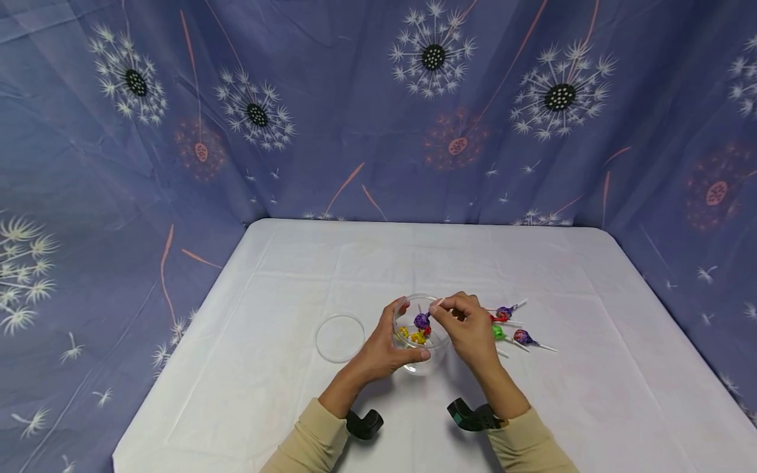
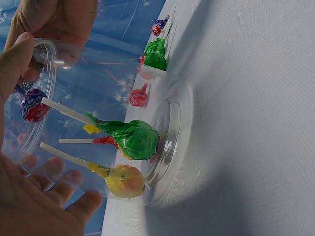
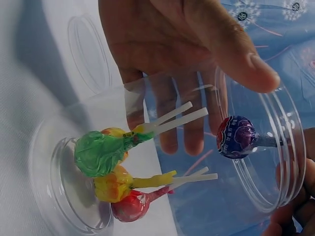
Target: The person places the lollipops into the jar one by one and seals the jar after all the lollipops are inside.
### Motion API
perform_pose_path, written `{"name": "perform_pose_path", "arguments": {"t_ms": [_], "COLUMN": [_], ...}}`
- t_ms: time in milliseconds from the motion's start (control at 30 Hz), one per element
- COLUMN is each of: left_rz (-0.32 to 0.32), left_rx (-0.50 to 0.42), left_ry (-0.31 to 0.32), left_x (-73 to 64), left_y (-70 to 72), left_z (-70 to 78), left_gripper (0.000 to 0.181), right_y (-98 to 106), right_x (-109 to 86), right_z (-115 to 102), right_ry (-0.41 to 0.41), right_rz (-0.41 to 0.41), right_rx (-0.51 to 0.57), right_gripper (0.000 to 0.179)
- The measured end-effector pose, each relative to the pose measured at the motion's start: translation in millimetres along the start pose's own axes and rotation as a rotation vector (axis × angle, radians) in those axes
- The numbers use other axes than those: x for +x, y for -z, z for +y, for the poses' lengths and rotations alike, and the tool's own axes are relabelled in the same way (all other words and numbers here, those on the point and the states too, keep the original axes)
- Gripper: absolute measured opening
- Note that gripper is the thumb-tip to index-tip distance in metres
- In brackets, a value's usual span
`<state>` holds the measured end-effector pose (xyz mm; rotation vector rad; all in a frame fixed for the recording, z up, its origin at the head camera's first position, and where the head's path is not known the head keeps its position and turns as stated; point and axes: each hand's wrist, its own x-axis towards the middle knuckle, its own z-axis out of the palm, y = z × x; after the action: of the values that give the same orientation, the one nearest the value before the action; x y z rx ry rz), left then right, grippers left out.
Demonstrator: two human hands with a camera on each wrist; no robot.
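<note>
A clear plastic jar (image 1: pixel 421 369) stands tilted between the hands, its mouth toward the head camera. My left hand (image 1: pixel 381 348) grips it near the rim, thumb on the near side and fingers along the other. With thumb and fingertips, my right hand (image 1: pixel 470 332) pinches the stick end of a purple lollipop (image 3: pixel 237 137), whose wrapped head hangs just inside the jar's mouth. Lower in the jar, sticks toward the mouth, are a green lollipop (image 3: pixel 96 153), a yellow lollipop (image 3: pixel 112 184) and a red lollipop (image 3: pixel 130 206); another yellowish one is partly hidden behind the green.
Right of the jar, several loose lollipops lie on the white tablecloth, among them a purple-wrapped lollipop (image 1: pixel 523 337) and a green-wrapped lollipop (image 1: pixel 498 332), partly behind the right hand. To the left lies a clear round lid (image 1: pixel 340 361). A patterned blue curtain (image 1: pixel 355 118) surrounds the table.
</note>
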<state>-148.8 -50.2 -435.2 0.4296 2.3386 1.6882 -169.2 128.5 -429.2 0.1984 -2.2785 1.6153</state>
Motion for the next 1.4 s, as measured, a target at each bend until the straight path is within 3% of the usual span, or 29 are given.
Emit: {"name": "perform_pose_path", "arguments": {"t_ms": [100, 200, 533, 1000, 1067, 1300, 1400], "left_rz": [-0.008, -0.012, -0.015, -0.035, -0.034, -0.004, 0.006], "left_rx": [-0.004, -0.013, -0.011, -0.005, -0.001, 0.011, 0.013], "left_ry": [-0.006, -0.01, -0.005, -0.009, -0.013, -0.018, -0.023], "left_x": [-4.9, -5.9, -5.6, -7.4, -6.9, 6.1, 7.5], "left_y": [2.7, 3.1, 3.2, 3.4, 3.3, -3.9, -4.5], "left_z": [11.3, 12.9, 14.1, 15.0, 13.8, -16.9, -21.8], "left_gripper": [0.094, 0.094, 0.094, 0.096, 0.096, 0.099, 0.099], "right_y": [-1.9, -3.7, -8.3, -6.9, -6.7, -6.1, -6.2], "right_x": [0.5, 0.8, 2.1, 3.2, 3.4, 4.0, 3.8], "right_z": [0.1, -0.8, -2.3, -9.8, -10.3, -9.9, -10.0], "right_ry": [0.026, 0.03, 0.062, 0.024, 0.028, 0.071, 0.078], "right_rz": [-0.005, -0.014, -0.028, -0.11, -0.118, -0.126, -0.115], "right_rx": [-0.009, -0.055, -0.218, -0.38, -0.394, -0.422, -0.412], "right_gripper": [0.008, 0.01, 0.006, 0.008, 0.008, 0.011, 0.011]}}
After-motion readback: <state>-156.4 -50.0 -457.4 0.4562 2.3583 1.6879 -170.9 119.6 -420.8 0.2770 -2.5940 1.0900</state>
